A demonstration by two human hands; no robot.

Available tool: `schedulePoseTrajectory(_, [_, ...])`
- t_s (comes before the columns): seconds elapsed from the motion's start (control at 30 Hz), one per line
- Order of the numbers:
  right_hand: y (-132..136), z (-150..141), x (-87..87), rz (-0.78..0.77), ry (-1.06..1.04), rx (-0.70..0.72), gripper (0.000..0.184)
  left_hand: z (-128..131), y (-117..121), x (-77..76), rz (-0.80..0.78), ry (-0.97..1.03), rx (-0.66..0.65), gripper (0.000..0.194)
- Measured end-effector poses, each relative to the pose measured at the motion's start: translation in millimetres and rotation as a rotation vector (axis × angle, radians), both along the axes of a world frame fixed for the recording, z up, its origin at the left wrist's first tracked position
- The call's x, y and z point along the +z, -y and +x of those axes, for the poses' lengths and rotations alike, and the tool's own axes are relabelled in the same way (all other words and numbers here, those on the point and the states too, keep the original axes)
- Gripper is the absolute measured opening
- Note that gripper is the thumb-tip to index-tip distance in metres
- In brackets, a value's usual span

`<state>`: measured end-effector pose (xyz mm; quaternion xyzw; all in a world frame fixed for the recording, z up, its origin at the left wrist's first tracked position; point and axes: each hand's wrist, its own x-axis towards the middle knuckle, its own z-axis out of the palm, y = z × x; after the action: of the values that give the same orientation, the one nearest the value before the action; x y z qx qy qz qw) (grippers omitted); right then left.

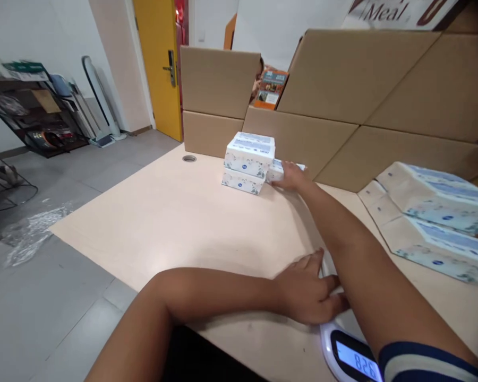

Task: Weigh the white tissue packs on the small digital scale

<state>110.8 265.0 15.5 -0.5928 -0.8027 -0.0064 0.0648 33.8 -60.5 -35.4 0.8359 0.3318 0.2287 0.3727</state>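
My right hand [292, 176] reaches far across the table, fingers wrapped over the end of a white tissue pack [276, 171]. That pack lies against two stacked tissue packs [249, 155], white with a floral print and a small blue logo. Close to me, my left hand [313, 292] lies by the upper edge of a digital scale [329, 342], fingers spread and partly hidden behind my right forearm. Lit digits show on the scale's display [356, 361]. My right arm covers part of the scale.
More tissue packs [442, 228] are stacked at the right. Cardboard boxes [334, 79] wall off the table's [175, 223] back edge, with an orange printed box [271, 87] behind. A cable hole [189, 158] lies near the far corner. Plastic wrap [35, 231] lies on the floor.
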Motion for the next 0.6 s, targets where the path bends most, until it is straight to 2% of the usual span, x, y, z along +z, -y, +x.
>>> schedulePoseTrajectory(0.07, [4,3,1.7,-0.003,0.019,0.004,0.105,-2,1,7.8,-0.074,-0.017,-0.011,0.084])
schedulePoseTrajectory(0.17, [21,9,6.6,-0.01,0.05,0.025,0.104,-4,2,14.6,-0.124,-0.041,-0.009,0.079])
schedulePoseTrajectory(0.33, [83,36,15.8,-0.045,0.093,0.146,0.105,-6,0,16.3,-0.107,-0.051,0.015,0.073])
schedulePoseTrajectory(0.43, [120,59,30.0,-0.079,0.122,0.195,0.1,-8,-1,17.9,-0.096,-0.065,0.025,0.07])
schedulePoseTrajectory(0.53, [141,69,49.4,-0.146,0.171,0.194,0.092,-10,-1,20.9,-0.067,-0.079,0.04,0.069])
schedulePoseTrajectory(0.6, [148,65,59.0,-0.194,0.195,0.185,0.1,-12,0,23.1,-0.052,-0.081,0.052,0.068])
